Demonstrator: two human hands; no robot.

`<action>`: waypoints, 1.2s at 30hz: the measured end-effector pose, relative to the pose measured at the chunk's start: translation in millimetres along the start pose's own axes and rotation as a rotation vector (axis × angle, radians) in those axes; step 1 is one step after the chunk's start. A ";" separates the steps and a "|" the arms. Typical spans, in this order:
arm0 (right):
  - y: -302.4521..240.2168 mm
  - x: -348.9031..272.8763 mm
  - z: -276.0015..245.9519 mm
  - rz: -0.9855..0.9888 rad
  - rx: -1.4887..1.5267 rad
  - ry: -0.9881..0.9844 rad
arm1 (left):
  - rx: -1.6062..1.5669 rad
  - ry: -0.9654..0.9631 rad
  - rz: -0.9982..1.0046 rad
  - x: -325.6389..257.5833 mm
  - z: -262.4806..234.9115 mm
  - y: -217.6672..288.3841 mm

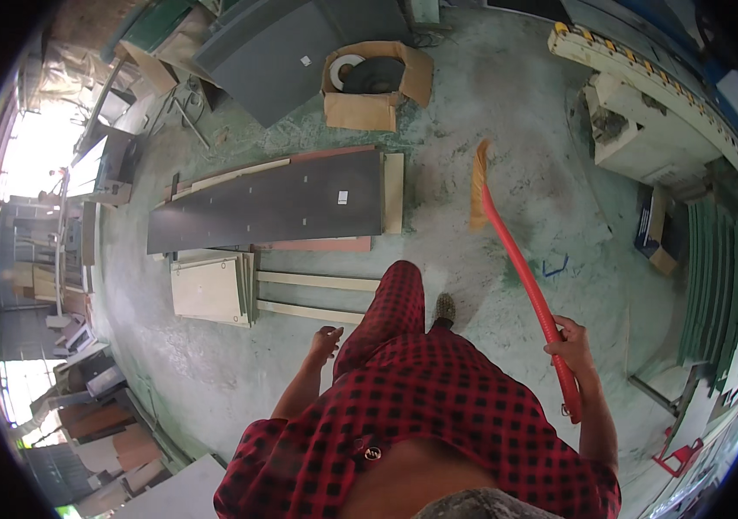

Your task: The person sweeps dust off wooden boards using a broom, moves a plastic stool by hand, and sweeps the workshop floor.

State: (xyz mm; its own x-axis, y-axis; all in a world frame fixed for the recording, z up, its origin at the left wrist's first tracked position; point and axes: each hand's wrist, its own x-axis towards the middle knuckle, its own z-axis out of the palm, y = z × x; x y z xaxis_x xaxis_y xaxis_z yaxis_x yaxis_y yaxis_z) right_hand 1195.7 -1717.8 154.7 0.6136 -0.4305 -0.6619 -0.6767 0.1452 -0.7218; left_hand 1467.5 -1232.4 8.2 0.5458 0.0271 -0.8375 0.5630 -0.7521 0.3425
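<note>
My right hand (570, 342) is wrapped round the upper part of a broom's long red handle (520, 259). The broom slants away from me to the far left, and its straw-coloured bristle head (479, 195) reaches the floor beyond my feet. The handle's end lies along my right forearm. My left hand (326, 343) hangs beside my left thigh with loosely bent fingers and nothing visible in it. Nearest to that hand are two pale strips (317, 281) on the floor.
Dark panels (274, 199) are stacked ahead on the left, beside pale boards (211, 287). Farther off stands an open cardboard box (360, 111). A cream machine (654, 121), a small box (661, 233), green panels (708, 285) and a red stand (679, 457) line the right side.
</note>
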 end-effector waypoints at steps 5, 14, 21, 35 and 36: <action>-33.6 11.8 14.5 -0.031 0.319 -0.083 | -0.047 0.021 0.088 22.1 3.3 25.1; -122.7 63.7 53.9 0.154 0.398 -0.310 | -0.041 -0.022 0.077 87.3 -4.6 95.8; -249.4 178.6 102.7 0.317 0.380 -0.622 | -0.138 -0.159 0.002 149.5 -40.1 162.4; -402.8 519.3 403.4 -0.015 0.248 -0.897 | -1.235 -0.241 0.431 294.2 -121.6 482.7; -417.1 522.1 419.7 0.017 0.260 -0.789 | -1.334 -0.212 0.461 325.8 -136.5 481.0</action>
State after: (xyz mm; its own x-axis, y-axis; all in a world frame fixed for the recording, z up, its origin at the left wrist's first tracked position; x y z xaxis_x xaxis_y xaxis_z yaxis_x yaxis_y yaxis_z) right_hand 1969.0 -1629.1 25.2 0.7748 0.3103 -0.5507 -0.6321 0.3889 -0.6702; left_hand 2000.8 -1495.4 -41.8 0.8031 -0.2324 -0.5487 0.5811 0.5092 0.6348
